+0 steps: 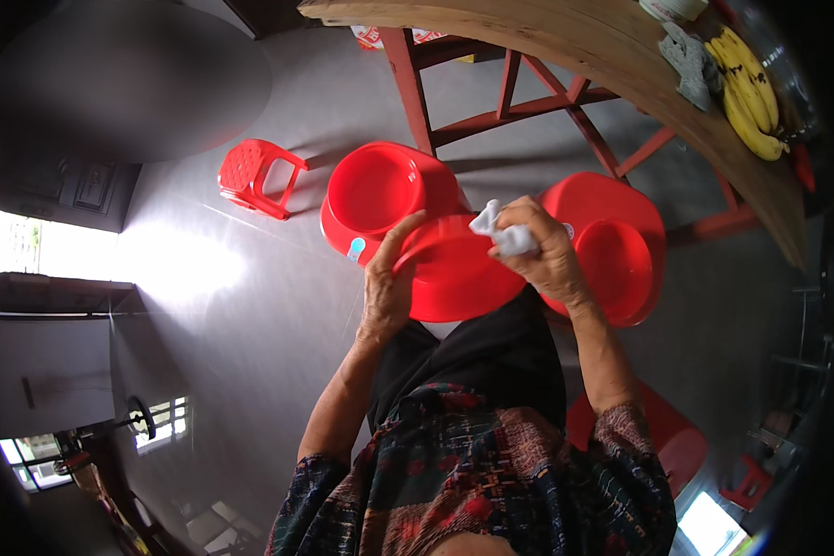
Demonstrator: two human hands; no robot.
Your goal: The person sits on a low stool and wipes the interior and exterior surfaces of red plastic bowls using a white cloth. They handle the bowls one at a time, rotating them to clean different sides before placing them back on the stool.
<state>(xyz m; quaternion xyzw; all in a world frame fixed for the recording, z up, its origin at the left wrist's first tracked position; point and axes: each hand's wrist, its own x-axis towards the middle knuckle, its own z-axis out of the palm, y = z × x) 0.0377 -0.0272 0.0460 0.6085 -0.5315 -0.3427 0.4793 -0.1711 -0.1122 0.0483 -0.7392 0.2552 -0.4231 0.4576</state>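
Note:
In front of my lap is a glossy red plastic piece with a curved rim. My left hand grips its left edge, fingers partly hidden behind it. My right hand is closed around a crumpled white cloth, just above the right side of that piece. Beyond my left hand lies a red plastic form with a round recess and a small blue-and-white sticker. A similar red form with a round recess sits to the right, beside my right wrist. Their exact kind I cannot make out.
A small red plastic stool stands on the grey floor at the far left. A wooden table with red-brown legs curves across the far right, carrying bananas and a grey cloth. Another red object is at the lower right.

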